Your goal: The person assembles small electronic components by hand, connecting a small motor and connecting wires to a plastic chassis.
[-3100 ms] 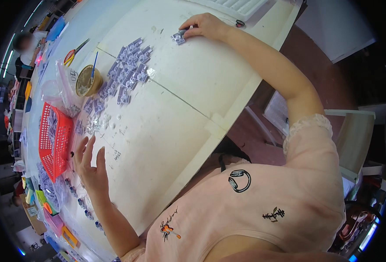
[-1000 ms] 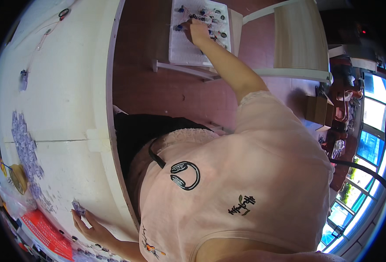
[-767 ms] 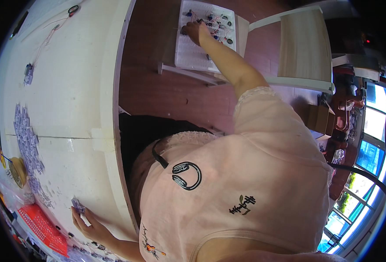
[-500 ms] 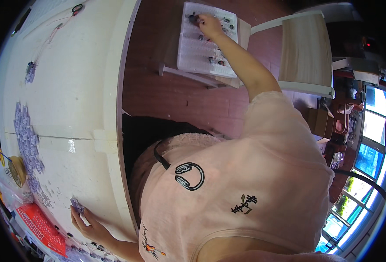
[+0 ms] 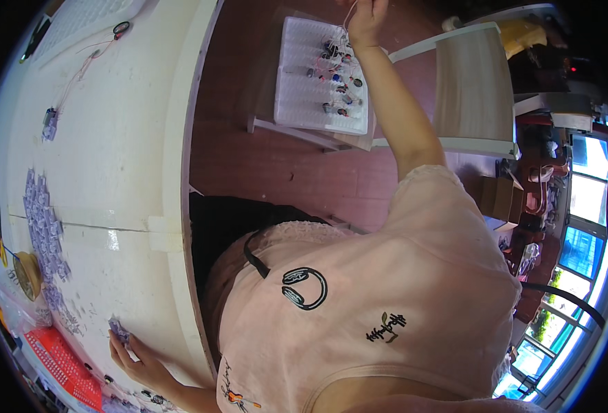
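My left hand [image 5: 142,368] rests on the white table, its thumb and fingers closed around a small pale-purple plastic part [image 5: 118,330]. At the top edge, my right hand [image 5: 367,24] is raised with its fingers pinched on thin wires [image 5: 349,15]; whatever lies at their upper end is cut off. Just below that hand is a white pocketed tray [image 5: 294,48] with several small dark components on thin wires. On the table's far left side lies a small part with a metal-looking end [image 5: 49,124], its thin red wires running to a black ring [image 5: 121,28].
Many pale-purple parts [image 5: 42,220] lie along the table's left side. Beyond them are a tape roll [image 5: 26,275] and a red perforated basket [image 5: 63,365]. The tray sits on a low wooden stand beside a wood-panelled chair [image 5: 473,89]. The table's edge [image 5: 188,172] runs beside my body.
My right hand has moved from the tray up and to the right, now with wires in it. The left hand stays at the same small part.
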Action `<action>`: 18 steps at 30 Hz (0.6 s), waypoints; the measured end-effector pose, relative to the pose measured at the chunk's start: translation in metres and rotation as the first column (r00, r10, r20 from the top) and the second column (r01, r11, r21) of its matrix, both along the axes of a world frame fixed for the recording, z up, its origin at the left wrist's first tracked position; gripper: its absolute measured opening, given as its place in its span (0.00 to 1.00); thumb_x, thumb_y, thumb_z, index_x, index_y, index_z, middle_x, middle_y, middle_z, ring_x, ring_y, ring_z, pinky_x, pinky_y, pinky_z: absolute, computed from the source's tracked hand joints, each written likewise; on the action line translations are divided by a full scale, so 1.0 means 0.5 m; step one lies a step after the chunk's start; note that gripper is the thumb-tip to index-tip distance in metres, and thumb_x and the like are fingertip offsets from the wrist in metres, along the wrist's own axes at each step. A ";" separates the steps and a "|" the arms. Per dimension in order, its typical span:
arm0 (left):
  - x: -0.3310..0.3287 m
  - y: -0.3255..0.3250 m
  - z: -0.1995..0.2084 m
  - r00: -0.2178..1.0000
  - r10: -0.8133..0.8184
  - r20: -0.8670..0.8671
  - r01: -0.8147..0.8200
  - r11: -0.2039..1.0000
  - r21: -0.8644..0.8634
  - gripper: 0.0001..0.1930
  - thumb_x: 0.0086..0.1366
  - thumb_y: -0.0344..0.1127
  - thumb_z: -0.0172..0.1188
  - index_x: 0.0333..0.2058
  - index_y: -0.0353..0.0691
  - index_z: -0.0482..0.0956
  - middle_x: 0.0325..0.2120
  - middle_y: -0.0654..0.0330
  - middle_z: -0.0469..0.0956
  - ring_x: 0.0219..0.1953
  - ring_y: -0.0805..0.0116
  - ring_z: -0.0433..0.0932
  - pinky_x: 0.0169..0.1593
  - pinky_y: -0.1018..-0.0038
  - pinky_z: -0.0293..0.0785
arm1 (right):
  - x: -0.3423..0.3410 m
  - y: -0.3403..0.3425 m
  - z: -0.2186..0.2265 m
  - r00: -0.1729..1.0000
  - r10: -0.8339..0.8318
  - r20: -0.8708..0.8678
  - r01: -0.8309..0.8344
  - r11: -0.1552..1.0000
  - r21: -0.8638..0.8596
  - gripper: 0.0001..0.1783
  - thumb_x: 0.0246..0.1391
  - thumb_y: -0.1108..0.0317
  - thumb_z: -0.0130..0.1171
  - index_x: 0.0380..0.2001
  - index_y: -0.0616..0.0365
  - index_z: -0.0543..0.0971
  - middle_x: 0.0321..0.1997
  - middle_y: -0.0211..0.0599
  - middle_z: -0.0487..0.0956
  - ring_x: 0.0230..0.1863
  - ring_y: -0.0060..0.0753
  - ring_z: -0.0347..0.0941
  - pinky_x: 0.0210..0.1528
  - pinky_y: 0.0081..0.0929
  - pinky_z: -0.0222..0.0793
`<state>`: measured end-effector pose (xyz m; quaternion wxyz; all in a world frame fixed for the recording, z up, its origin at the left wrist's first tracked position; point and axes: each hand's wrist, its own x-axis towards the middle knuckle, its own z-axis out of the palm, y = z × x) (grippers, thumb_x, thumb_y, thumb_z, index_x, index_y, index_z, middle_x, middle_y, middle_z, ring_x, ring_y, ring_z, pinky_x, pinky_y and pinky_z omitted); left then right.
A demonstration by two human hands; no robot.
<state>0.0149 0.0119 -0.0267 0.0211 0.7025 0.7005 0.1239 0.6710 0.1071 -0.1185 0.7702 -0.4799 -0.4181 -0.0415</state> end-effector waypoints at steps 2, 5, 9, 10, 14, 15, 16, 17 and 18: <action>0.002 -0.001 -0.001 1.000 0.009 0.003 -0.009 1.000 -0.007 0.18 0.65 0.35 0.51 0.54 0.41 0.70 0.48 0.50 0.70 0.48 0.54 0.71 0.47 0.63 0.70 | 0.006 -0.009 0.018 0.987 0.120 -0.107 -0.125 0.992 -0.037 0.13 0.64 0.59 0.43 0.46 0.56 0.67 0.30 0.31 0.75 0.20 0.17 0.63 0.21 0.16 0.62; 0.008 0.001 0.000 0.999 0.009 0.050 -0.008 1.000 -0.016 0.18 0.65 0.36 0.52 0.54 0.41 0.71 0.48 0.50 0.70 0.49 0.54 0.71 0.48 0.63 0.70 | -0.004 -0.016 0.036 0.906 0.143 -0.399 -0.175 0.984 -0.044 0.12 0.64 0.58 0.43 0.43 0.53 0.67 0.28 0.30 0.73 0.16 0.16 0.59 0.17 0.14 0.57; 0.009 0.017 0.002 0.982 -0.095 -0.162 0.122 0.978 0.168 0.20 0.65 0.41 0.53 0.54 0.44 0.71 0.50 0.52 0.69 0.52 0.55 0.69 0.49 0.61 0.71 | -0.009 -0.026 0.073 0.841 0.270 -0.468 -0.278 0.959 0.054 0.11 0.64 0.58 0.42 0.40 0.51 0.68 0.27 0.30 0.73 0.16 0.16 0.57 0.17 0.14 0.55; 0.005 0.024 0.003 0.970 -0.094 -0.225 0.159 0.944 0.290 0.20 0.65 0.43 0.53 0.54 0.46 0.71 0.52 0.52 0.69 0.53 0.56 0.69 0.50 0.60 0.71 | -0.024 -0.023 0.102 0.817 0.326 -0.475 -0.330 0.941 0.079 0.10 0.64 0.58 0.43 0.39 0.52 0.68 0.27 0.30 0.73 0.17 0.16 0.57 0.17 0.14 0.54; 0.067 0.041 0.052 0.957 -0.234 0.172 0.162 0.921 0.355 0.21 0.66 0.40 0.51 0.56 0.40 0.68 0.55 0.53 0.66 0.55 0.59 0.67 0.56 0.63 0.66 | -0.104 0.012 0.230 0.673 0.557 -0.487 -0.548 0.817 0.178 0.10 0.64 0.58 0.43 0.37 0.52 0.68 0.28 0.30 0.72 0.17 0.17 0.57 0.17 0.14 0.53; 0.116 0.047 0.057 0.889 -0.216 0.404 0.110 0.957 0.269 0.21 0.66 0.37 0.50 0.56 0.37 0.67 0.55 0.53 0.66 0.55 0.61 0.67 0.56 0.65 0.65 | -0.137 0.013 0.269 0.614 0.625 -0.482 -0.614 0.762 0.206 0.11 0.63 0.58 0.44 0.36 0.54 0.68 0.28 0.31 0.72 0.18 0.17 0.56 0.17 0.14 0.52; 0.174 0.058 0.063 0.771 -0.180 0.611 0.089 0.980 0.176 0.21 0.67 0.35 0.49 0.56 0.34 0.65 0.55 0.53 0.67 0.55 0.63 0.67 0.56 0.68 0.64 | -0.158 0.010 0.307 0.612 0.636 -0.471 -0.621 0.754 0.212 0.11 0.63 0.58 0.44 0.36 0.54 0.68 0.28 0.31 0.72 0.18 0.17 0.56 0.17 0.14 0.52; 0.211 0.071 0.065 0.647 -0.182 0.740 0.153 0.982 0.108 0.21 0.66 0.33 0.48 0.57 0.32 0.64 0.55 0.52 0.67 0.55 0.64 0.67 0.56 0.70 0.64 | -0.188 0.022 0.334 0.503 0.728 -0.466 -0.720 0.651 0.239 0.11 0.64 0.58 0.43 0.36 0.54 0.69 0.28 0.31 0.72 0.18 0.16 0.56 0.17 0.14 0.52; 0.249 0.087 0.065 0.504 -0.167 0.848 0.227 0.972 0.057 0.22 0.66 0.30 0.48 0.57 0.31 0.63 0.55 0.52 0.67 0.54 0.65 0.67 0.55 0.71 0.64 | -0.217 0.032 0.358 0.383 0.803 -0.457 -0.803 0.534 0.265 0.12 0.64 0.58 0.43 0.37 0.55 0.69 0.29 0.31 0.72 0.18 0.16 0.55 0.17 0.14 0.52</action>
